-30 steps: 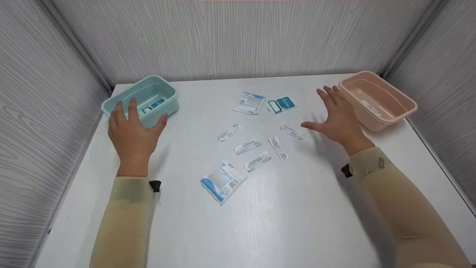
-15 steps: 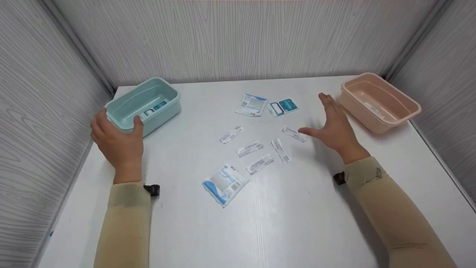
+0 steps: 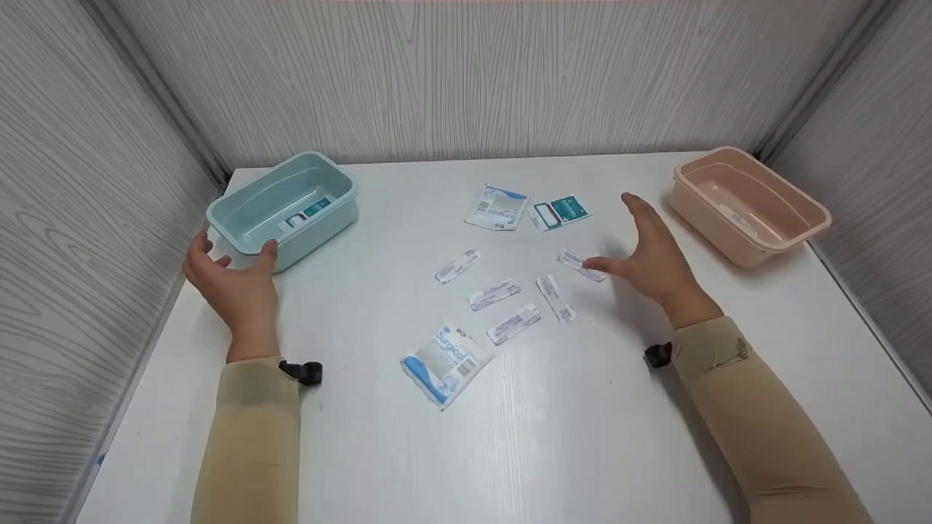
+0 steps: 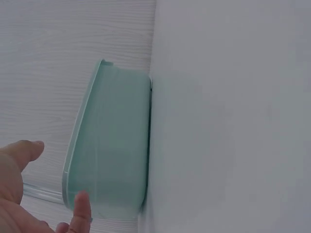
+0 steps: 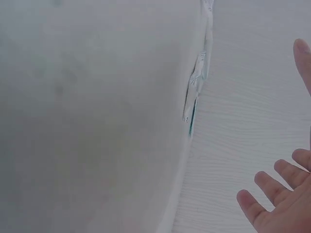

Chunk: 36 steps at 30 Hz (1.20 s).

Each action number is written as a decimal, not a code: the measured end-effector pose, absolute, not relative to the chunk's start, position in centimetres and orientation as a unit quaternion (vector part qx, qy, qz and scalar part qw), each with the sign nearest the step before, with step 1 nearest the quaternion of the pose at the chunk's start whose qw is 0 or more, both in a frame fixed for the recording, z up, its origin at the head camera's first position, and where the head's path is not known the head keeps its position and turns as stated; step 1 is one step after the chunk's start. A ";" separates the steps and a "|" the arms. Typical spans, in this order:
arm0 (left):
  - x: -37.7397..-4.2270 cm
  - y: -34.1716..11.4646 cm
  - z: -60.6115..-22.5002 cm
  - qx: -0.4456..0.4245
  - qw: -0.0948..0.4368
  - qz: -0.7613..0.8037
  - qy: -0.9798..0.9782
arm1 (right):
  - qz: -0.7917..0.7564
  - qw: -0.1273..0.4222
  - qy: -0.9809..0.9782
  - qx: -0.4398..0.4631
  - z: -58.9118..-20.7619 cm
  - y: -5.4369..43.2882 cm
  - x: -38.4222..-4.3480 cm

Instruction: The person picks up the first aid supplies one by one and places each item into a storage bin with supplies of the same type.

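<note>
My left hand (image 3: 237,287) is at the near left corner of the teal plastic basin (image 3: 320,229), thumb and fingers spread. Whether it touches the rim I cannot tell. In the left wrist view, fingertips (image 4: 82,204) show in front of the basin's side wall (image 4: 112,145). A white and teal packet (image 3: 306,212) lies inside that basin. My right hand (image 3: 659,262) hovers above the table with thumb and fingers apart, holding nothing. Below its thumb lies a slim white paper sachet (image 3: 571,260). The right wrist view shows the spread fingers (image 5: 272,187).
A pink basin (image 3: 750,247) with a slim white sachet (image 3: 739,220) inside stands at the back right. Several slim sachets (image 3: 495,294), two white and blue "Surgical" packets (image 3: 445,365) and a teal and white packet (image 3: 561,212) lie mid-table. Walls (image 3: 466,80) enclose the table.
My left hand has come back from above the teal basin to its near left corner, its fingers now lower beside the rim. My right hand has shifted slightly nearer, away from the pink basin.
</note>
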<state>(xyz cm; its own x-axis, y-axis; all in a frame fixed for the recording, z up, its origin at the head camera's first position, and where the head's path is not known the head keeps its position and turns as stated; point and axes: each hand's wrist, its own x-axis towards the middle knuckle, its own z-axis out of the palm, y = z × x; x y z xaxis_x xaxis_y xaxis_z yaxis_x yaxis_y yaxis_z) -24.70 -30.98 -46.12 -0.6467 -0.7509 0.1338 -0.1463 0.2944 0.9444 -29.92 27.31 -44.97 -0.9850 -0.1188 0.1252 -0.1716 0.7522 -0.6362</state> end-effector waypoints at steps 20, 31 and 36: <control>-24.8 -32.2 -47.1 0.298 0.257 -0.773 -0.497 | 0.437 -0.009 -0.899 0.025 -46.8 26.4 -29.6; -25.4 -32.9 -48.6 0.273 0.205 -0.849 -0.403 | 0.380 -0.067 -0.922 0.036 -48.8 26.4 -29.3; -25.3 -33.6 -48.5 0.269 0.199 -0.864 -0.376 | 0.357 -0.058 -0.931 0.041 -49.3 26.0 -29.7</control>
